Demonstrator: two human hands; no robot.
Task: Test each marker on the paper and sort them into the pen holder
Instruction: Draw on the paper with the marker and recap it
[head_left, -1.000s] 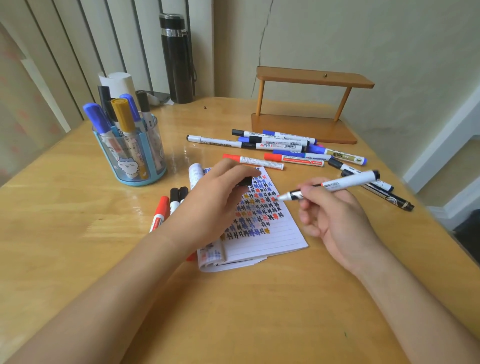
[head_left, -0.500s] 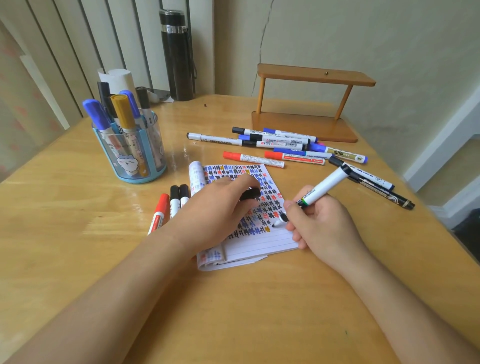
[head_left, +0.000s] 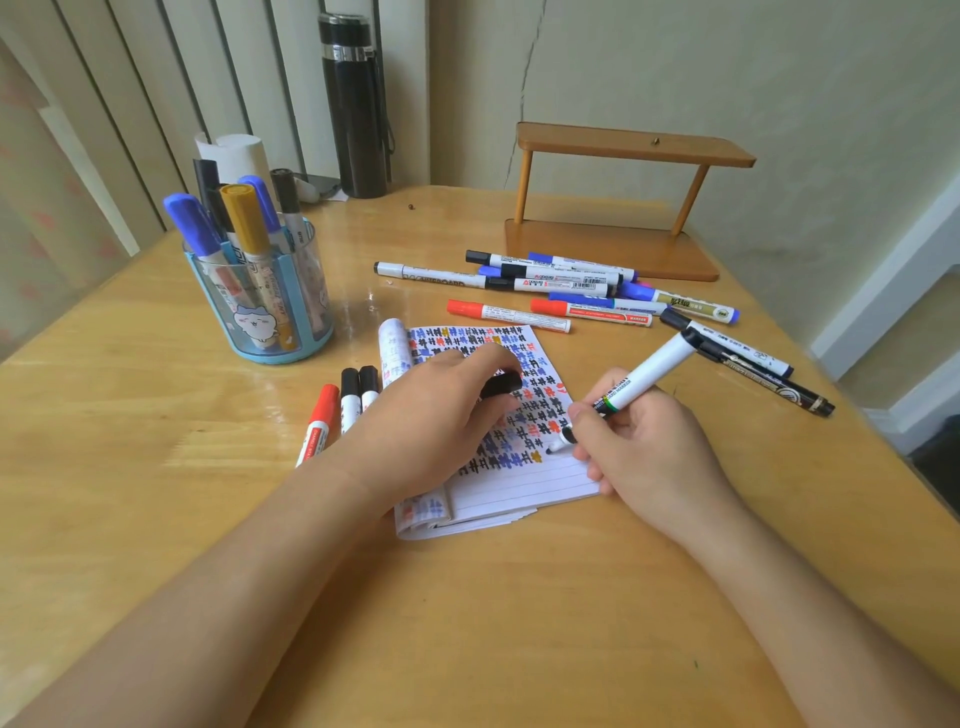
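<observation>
My right hand (head_left: 649, 441) grips an uncapped white marker (head_left: 647, 371), its black tip touching the lined notepad (head_left: 519, 478) just below rows of coloured test marks. My left hand (head_left: 431, 415) rests on the notepad and pinches the marker's black cap (head_left: 501, 385). A clear blue pen holder (head_left: 260, 296) at the left back holds several markers. Three capped markers, one red and two black (head_left: 332, 415), lie left of the pad, partly under my left wrist. A loose pile of markers (head_left: 571, 291) lies behind the pad.
A wooden shelf stand (head_left: 618, 228) sits at the back right, a black flask (head_left: 353, 104) and a white paper roll (head_left: 239, 156) at the back left. Two more markers (head_left: 748, 364) lie right of my right hand, near the table's right edge.
My right hand swung the marker from level above the pad down to a writing angle, and its tip now touches the paper. My left hand stayed on the pad with the cap.
</observation>
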